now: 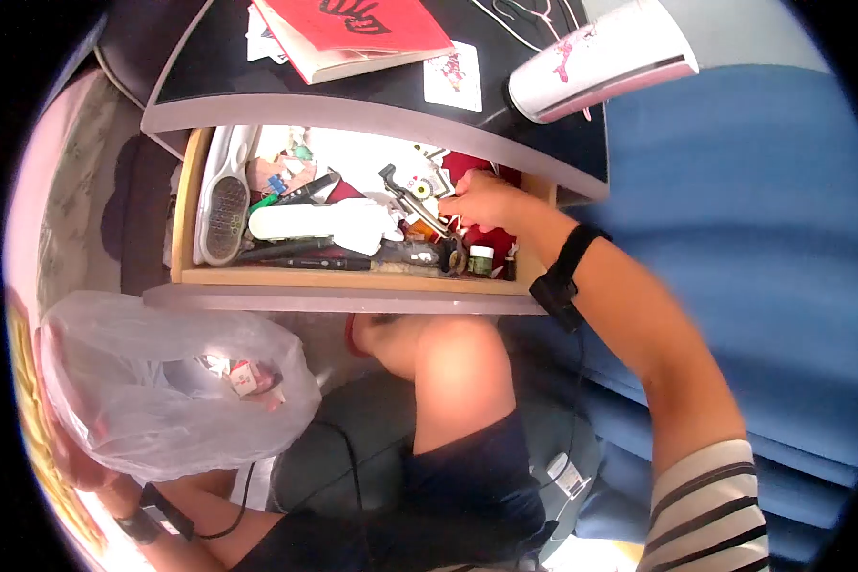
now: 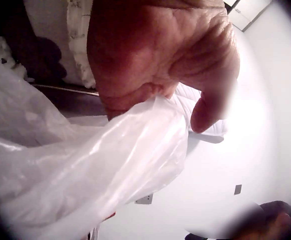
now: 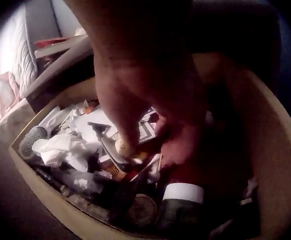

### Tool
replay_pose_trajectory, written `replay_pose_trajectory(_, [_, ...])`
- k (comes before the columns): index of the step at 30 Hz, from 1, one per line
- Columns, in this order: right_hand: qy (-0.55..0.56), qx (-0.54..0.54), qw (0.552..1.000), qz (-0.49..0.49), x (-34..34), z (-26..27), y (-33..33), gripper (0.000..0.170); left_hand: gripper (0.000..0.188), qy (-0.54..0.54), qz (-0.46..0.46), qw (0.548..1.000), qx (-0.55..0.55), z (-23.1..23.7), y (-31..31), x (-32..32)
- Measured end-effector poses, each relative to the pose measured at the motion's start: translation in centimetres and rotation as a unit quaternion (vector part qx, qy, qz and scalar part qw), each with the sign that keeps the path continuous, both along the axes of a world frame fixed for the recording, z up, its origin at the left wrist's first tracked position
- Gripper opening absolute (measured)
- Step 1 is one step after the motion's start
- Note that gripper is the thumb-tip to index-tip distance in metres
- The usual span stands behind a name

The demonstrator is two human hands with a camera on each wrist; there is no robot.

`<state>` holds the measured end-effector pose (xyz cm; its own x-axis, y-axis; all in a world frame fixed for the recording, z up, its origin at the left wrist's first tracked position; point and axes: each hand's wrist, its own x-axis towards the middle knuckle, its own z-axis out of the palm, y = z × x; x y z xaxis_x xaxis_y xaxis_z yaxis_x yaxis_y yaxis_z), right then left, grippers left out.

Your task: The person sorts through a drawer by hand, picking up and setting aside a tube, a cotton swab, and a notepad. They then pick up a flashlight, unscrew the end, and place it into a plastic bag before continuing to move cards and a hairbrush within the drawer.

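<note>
My left hand (image 2: pixel 160 55) holds a translucent white plastic bag (image 1: pixel 162 400) by its rim, the fingers hooked over it and the thumb apart. A few small scraps (image 1: pixel 248 377) show inside the bag. My right hand (image 1: pixel 484 201) reaches down into the right part of an open, cluttered drawer (image 1: pixel 353 279). In the right wrist view its thumb and fingers stand apart, fingertips low among small items. Beside the thumb lies a metal razor (image 3: pixel 108 147). Close to the fingers are thin white sticks (image 3: pixel 148 170) and a white-lidded jar (image 3: pixel 184 192).
The drawer also holds a foot file (image 1: pixel 226 210), crumpled white tissue (image 1: pixel 362 225) and dark pens (image 1: pixel 305 264). On the black top above lie a red book (image 1: pixel 367 33), a card (image 1: pixel 453 76) and a white cylinder (image 1: pixel 601 62). Blue fabric (image 1: pixel 734 238) hangs at right.
</note>
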<state>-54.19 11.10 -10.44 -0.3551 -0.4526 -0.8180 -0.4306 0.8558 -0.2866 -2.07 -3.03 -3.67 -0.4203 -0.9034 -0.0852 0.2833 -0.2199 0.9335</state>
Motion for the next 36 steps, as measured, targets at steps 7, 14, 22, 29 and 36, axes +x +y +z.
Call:
replay_pose_trajectory(7, [0.204, -0.146, 0.955, 0.156, 1.8, -0.9, -2.1, 0.06, 0.089, -0.002, 0.005, 1.0, 0.004, 0.6, 0.4, -0.4])
replay_pose_trajectory(14, [0.215, -0.148, 0.962, 0.074, 0.4, -5.1, -5.2, 0.063, 0.093, -0.007, 0.009, 1.0, 0.024, 1.6, 0.8, -1.7])
replay_pose_trajectory(22, [0.242, -0.269, 0.932, 0.017, 1.7, -6.2, -8.8, 0.056, 0.103, 0.035, -0.003, 0.999, 0.03, 2.0, 0.9, -2.6])
replay_pose_trajectory(29, [0.033, -0.278, 0.959, -0.037, 4.2, -4.9, -9.1, 0.055, 0.104, 0.007, 0.007, 1.0, 0.007, 2.3, 0.6, -3.2])
replay_pose_trajectory(36, [0.081, -0.192, 0.978, 0.0, 6.8, -2.6, -9.4, 0.059, 0.102, 0.044, 0.02, 0.999, 0.0, 1.9, 0.6, -3.1])
